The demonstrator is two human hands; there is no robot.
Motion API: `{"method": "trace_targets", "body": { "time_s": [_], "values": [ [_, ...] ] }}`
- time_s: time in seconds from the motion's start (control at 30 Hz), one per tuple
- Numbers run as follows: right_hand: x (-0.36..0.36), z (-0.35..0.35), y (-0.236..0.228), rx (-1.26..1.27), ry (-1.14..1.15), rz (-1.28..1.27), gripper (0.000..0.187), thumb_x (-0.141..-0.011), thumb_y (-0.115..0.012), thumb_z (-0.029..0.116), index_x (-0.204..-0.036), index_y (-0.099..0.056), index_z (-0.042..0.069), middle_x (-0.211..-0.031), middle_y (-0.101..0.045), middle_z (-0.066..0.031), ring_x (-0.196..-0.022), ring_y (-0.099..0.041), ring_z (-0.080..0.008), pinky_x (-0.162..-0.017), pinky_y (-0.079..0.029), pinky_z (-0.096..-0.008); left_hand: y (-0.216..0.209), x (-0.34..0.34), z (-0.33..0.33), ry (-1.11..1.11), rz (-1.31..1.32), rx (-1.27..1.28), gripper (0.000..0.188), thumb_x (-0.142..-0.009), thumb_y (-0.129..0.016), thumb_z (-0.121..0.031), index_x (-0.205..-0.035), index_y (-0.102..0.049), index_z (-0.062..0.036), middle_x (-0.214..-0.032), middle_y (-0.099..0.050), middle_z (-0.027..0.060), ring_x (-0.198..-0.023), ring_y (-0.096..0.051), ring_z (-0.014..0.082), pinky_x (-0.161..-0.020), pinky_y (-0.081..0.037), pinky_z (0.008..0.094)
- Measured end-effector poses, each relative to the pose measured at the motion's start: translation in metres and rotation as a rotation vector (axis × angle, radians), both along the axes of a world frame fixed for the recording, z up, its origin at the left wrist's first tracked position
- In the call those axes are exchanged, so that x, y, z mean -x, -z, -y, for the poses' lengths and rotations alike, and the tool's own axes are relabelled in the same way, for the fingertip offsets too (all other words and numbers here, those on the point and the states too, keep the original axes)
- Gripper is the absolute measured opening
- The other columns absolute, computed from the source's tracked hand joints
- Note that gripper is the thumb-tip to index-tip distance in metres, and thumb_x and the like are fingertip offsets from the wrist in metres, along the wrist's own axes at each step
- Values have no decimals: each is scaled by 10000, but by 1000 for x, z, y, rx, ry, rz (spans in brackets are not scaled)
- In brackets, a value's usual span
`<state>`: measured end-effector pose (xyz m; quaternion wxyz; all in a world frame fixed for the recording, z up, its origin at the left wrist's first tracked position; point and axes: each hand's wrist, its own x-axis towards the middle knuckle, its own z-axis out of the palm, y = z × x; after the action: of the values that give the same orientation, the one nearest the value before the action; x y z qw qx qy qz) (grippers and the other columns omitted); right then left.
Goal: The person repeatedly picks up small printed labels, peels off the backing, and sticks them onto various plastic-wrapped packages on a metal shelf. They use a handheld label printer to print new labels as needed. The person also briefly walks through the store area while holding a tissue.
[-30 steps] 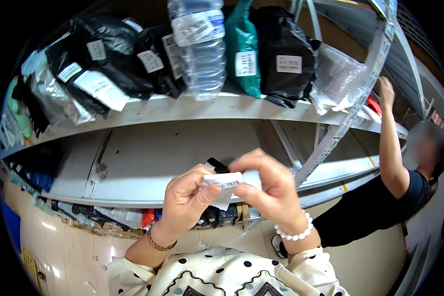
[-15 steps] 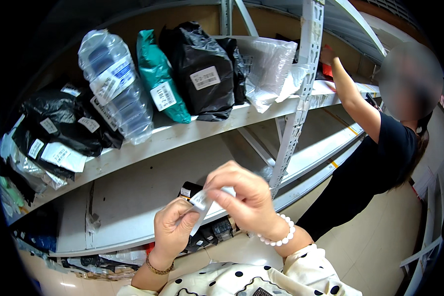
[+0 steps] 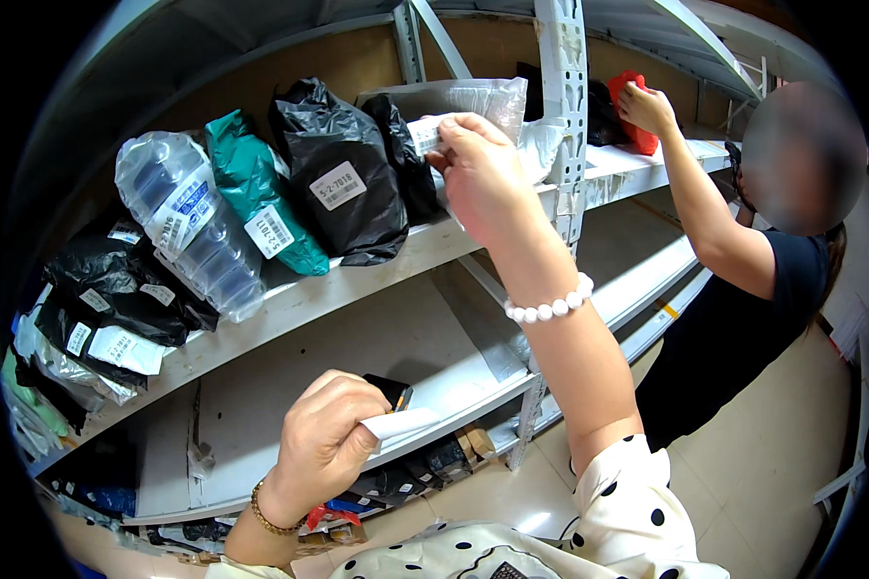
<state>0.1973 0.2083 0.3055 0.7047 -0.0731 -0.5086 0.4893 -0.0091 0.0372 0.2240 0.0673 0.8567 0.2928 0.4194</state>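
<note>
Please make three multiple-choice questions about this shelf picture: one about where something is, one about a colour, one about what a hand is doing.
1. Where is the right hand?
A. at the clear plastic parcel on the upper shelf
B. on the floor
C. on the water-bottle pack

2. What colour is the parcel between the water-bottle pack and the big black parcel?
A. red
B. teal green
C. yellow

3. What does the left hand do?
A. hangs empty
B. grips a bottle
C. holds a white paper strip and a small dark device

Answers: 1 A, its fingers press a white label there; 2 B, it lies between them; 3 C, both stick out of the fist.
</note>
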Motion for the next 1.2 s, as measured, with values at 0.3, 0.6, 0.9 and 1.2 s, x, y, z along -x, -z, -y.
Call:
{"method": "trace_targets", "body": {
  "time_s": [0.3,0.6,0.9,1.2],
  "values": [
    [26,-17,-7,180,231,399,201,-916,-589,177,-1016,-606,3,-866,-596,-37,-716,-500,-109,-648,-421,-246,26,-5,-1,33,64,66,174,-891,-636,-179,-861,-623,-9,-829,-643,110,-763,-591,273,-698,-478,349],
    [31,-13,1,46,558,570,566,-904,-570,194,-1354,-383,-96,-1238,-558,-269,-1132,-563,-314,-976,-423,-340,41,-9,-4,8,110,175,245,-867,-670,-254,-801,-648,-19,-828,-664,91,-785,-613,239,-711,-486,328],
    [46,34,18,-174,543,605,830,-947,-479,516,-1373,-282,-168,-1334,-409,-394,-1280,-422,-463,-1073,-335,-420,51,-7,-6,85,70,197,58,-806,-632,-40,-841,-613,2,-830,-655,118,-752,-612,287,-689,-488,355],
    [78,31,56,-369,887,463,964,-765,-757,216,-1472,-154,-40,-1445,-191,-396,-1334,-279,-515,-1118,-265,-475,94,-10,10,-33,226,509,161,-842,-567,-84,-734,-604,30,-744,-642,94,-642,-569,153,-580,-425,259]
  ]
}}
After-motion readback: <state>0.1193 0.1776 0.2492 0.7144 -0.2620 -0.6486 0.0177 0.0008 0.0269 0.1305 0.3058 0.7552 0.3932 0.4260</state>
